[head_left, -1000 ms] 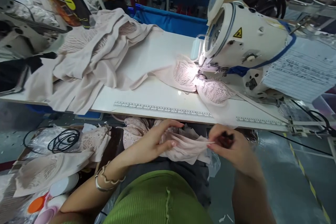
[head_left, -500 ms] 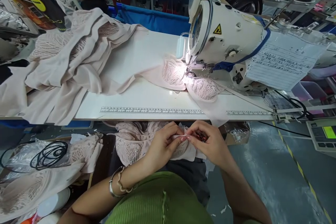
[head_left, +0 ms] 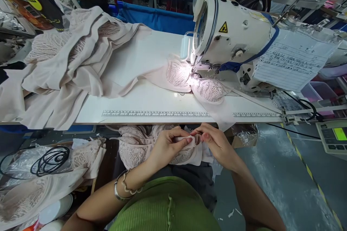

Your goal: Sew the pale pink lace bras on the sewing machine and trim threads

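My left hand (head_left: 171,145) is closed, thumb and fingers pinching an edge of a pale pink lace bra (head_left: 135,151) that lies over my lap below the table edge. My right hand (head_left: 217,146) is beside it, fingers curled near the same edge. Something small and dark shows at its fingertips, too hidden to name. On the table, another pale pink bra (head_left: 208,90) lies under the lit needle area of a white sewing machine (head_left: 233,32), one lace cup on each side of the needle. Its fabric band hangs over the front edge.
A heap of pale pink bra pieces (head_left: 67,61) covers the table's left side. A printed ruler (head_left: 157,114) runs along the front edge. At lower left, a box holds more lace pieces and a coiled black cable (head_left: 50,160). A control panel (head_left: 334,135) sits at right.
My right hand's thumb has drawn back from the fabric edge and its fingers have shifted. The left hand keeps its pinch. The bra at the machine has not moved.
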A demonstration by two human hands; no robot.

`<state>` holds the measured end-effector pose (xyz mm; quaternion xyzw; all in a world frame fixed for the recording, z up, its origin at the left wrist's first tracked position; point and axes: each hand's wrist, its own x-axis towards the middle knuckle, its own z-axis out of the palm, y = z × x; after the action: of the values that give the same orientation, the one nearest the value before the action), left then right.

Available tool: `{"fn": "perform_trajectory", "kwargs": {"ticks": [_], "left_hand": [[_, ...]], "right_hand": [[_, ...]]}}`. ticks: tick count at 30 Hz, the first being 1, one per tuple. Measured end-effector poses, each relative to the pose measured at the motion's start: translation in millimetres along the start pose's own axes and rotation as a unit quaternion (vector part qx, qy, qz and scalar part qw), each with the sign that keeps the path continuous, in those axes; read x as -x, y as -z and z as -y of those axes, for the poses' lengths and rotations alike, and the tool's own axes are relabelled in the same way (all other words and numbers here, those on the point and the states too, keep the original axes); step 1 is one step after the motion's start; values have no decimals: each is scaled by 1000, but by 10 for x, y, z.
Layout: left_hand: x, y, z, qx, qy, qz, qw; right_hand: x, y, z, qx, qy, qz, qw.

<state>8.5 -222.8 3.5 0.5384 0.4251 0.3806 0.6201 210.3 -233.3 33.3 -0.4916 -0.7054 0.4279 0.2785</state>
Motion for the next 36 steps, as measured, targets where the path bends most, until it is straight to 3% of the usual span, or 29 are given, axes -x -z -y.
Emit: {"fn": "perform_trajectory", "kwargs": {"ticks": [5,18,24,28,30,36], "left_hand": [[-3,5,9,-10,1,6,1000],[16,6,-6,-9,-14,2,1000],[13,1,-10,-2,-18,4,1000],[-7,16,-2,21,-15,-14,1000],[-21,24,12,51,6,-31,998],[-37,19,59,112,43,-81,989]], "right_hand": [[-22,-31,2,-49,-35,33,998],[-41,-101,6,-109,-48,18,993],[-42,-159,-60,-111,-46,-30,992],[-3,-142,-127,-118,-16,-113,986],[40,-129,-178,-84,-6,-126,988],[177,-179,-449,31,-66,42,996]]}}
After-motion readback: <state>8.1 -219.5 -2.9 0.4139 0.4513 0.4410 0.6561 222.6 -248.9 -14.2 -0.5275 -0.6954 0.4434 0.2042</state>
